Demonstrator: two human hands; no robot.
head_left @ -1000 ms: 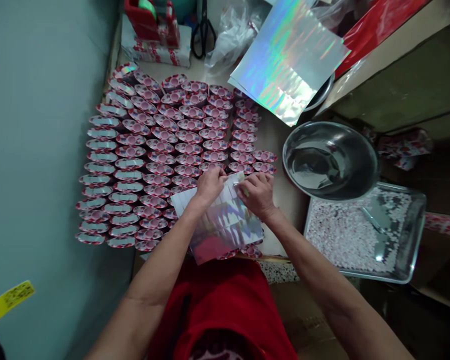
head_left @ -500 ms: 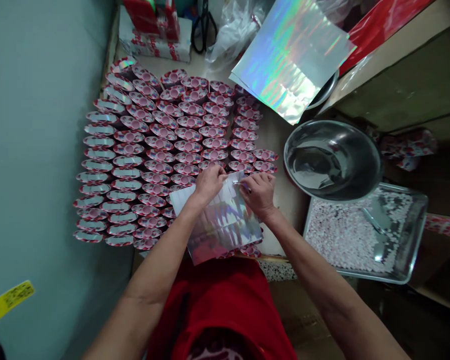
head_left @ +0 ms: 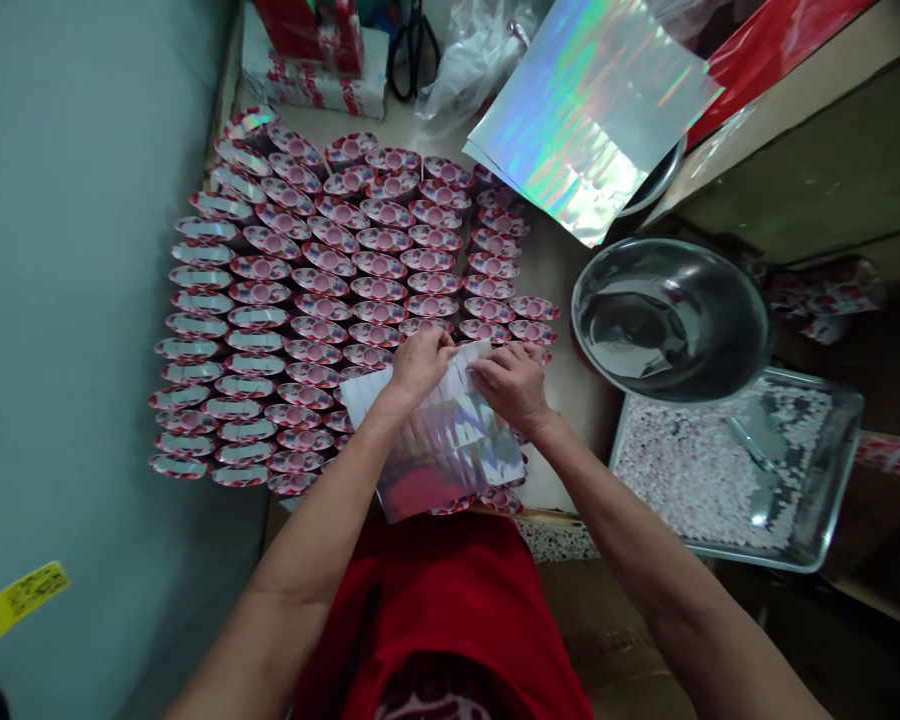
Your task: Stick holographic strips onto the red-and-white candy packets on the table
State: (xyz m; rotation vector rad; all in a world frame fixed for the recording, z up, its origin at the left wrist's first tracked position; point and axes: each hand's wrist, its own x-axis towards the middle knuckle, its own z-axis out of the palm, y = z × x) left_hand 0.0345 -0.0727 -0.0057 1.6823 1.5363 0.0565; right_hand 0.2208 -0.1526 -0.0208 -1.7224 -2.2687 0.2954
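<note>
A shiny silver sticker sheet, marked off into small strips, lies tilted in front of me over the nearer rows of packs. My left hand pinches its top edge between thumb and fingers. At the upper right corner, my right hand is closed, fingertips pinched against the sheet; whether a single strip is between them is hidden. Around the sheet stand tight rows of red-and-pink packs with oval tops, pink round centres showing. Packs at the left carry silver strips across their tops.
Right of the packs sits a steel bowl, overlapping a metal tray of small pale pieces with a scoop. More holographic sheets lie at the back. Black scissors and a plastic bag are behind the packs.
My right fingers have shifted slightly left and closed further over the sheet's corner. My left hand keeps its hold, and the view has moved a little.
</note>
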